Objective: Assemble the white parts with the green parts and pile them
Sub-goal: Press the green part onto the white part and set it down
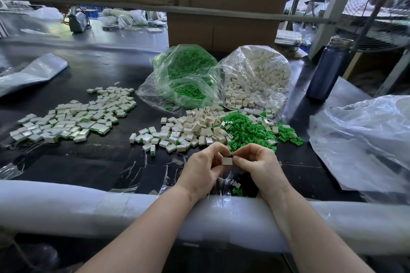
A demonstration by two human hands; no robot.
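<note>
1. White part point(227, 161): one small white block held between both hands, above the near edge of the black table point(93, 162), just in front of the loose heaps.
2. Left hand point(205, 165): fingers curled, thumb and fingertips pinching the block's left side.
3. Right hand point(258, 163): fingers curled, pinching the block's right side; whether a green piece sits between these fingertips cannot be told.
4. Green parts point(250, 131): loose heap on the table just beyond the right hand; a few more lie near the right wrist.
5. Loose white parts point(195, 126): heap touching the green heap on its left.
6. Assembled pile point(73, 117): white blocks with green edges, spread across the left of the table, apart from the loose heaps.
7. Green bag point(184, 77) and white bag point(255, 77): clear plastic, side by side behind the heaps, mouths open toward them.
8. Dark bottle point(328, 68) upright to the right of the white bag; cardboard box point(221, 29) behind both bags.
9. White foam padding point(66, 208) along the near table edge, both forearms resting across it.
</note>
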